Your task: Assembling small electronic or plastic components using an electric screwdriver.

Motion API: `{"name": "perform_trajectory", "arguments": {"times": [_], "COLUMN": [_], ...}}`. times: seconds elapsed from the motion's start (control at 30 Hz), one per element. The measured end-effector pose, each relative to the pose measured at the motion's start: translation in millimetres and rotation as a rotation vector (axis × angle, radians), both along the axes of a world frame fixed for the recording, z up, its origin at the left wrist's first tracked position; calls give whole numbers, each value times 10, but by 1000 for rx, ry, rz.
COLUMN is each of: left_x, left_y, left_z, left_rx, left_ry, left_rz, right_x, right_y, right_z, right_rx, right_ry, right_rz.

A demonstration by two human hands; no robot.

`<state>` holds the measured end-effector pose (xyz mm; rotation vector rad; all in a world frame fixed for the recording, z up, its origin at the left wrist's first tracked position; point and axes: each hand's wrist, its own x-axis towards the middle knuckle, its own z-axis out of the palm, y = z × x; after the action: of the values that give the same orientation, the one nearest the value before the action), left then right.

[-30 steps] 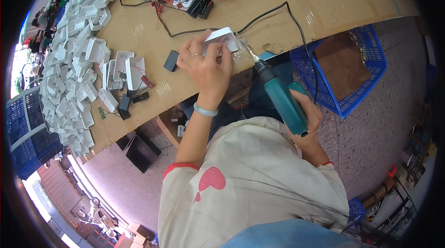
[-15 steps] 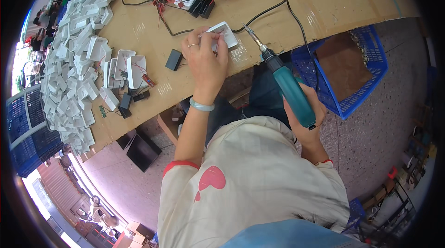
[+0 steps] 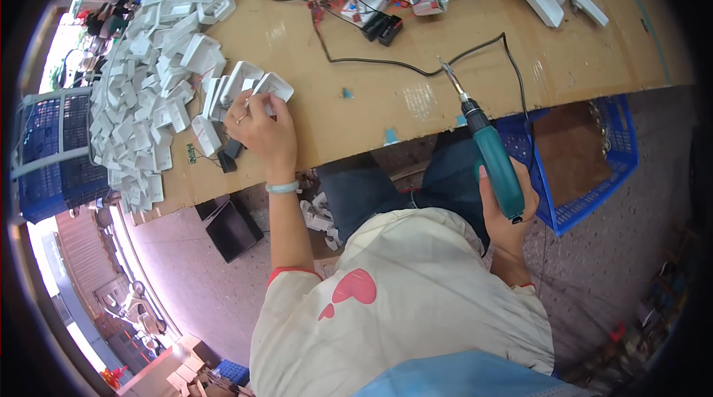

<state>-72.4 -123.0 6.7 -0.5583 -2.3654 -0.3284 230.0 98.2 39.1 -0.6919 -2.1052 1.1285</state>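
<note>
wooden bench [image 3: 416,100] now: left hand [image 3: 264,133] moved off to the white pile [image 3: 141,92], fingers pinching a white casing [image 3: 271,89]. right hand [image 3: 505,200] clamped on the teal screwdriver [image 3: 490,155], pulled back from the bench.

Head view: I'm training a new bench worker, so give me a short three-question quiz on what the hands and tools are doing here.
1. True or false: the right hand holds the teal electric screwdriver with its bit pointing away from the person.
2. What does the left hand touch?
A. a white plastic housing at the row of stacked housings
B. the blue crate
C. the black cable
3. Fill in: the big heap of white parts lies on the person's ____ side of the wooden bench.

Key: 1 true; 2 A; 3 left.
</note>
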Motion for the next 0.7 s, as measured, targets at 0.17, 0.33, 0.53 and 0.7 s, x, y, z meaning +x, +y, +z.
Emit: {"name": "perform_trajectory", "arguments": {"times": [0.17,0.33,0.53,0.7], "left_x": [-74,-406,-2229,-2434], "left_y": [109,611,1476,1760], "left_z": [105,639,81,-288], "left_rx": [-244,-79,257,459], "left_ry": [-91,-53,-979,-963], "left_rz": [58,-223,-163,-38], "right_x": [-81,-77,-137,-63], "right_y": [32,84,69,132], "right_z": [8,-49,36,-21], "right_rx": [47,20,-5,0], "right_ry": [18,21,13,-41], "right_rz": [-31,-79,-86,-142]}}
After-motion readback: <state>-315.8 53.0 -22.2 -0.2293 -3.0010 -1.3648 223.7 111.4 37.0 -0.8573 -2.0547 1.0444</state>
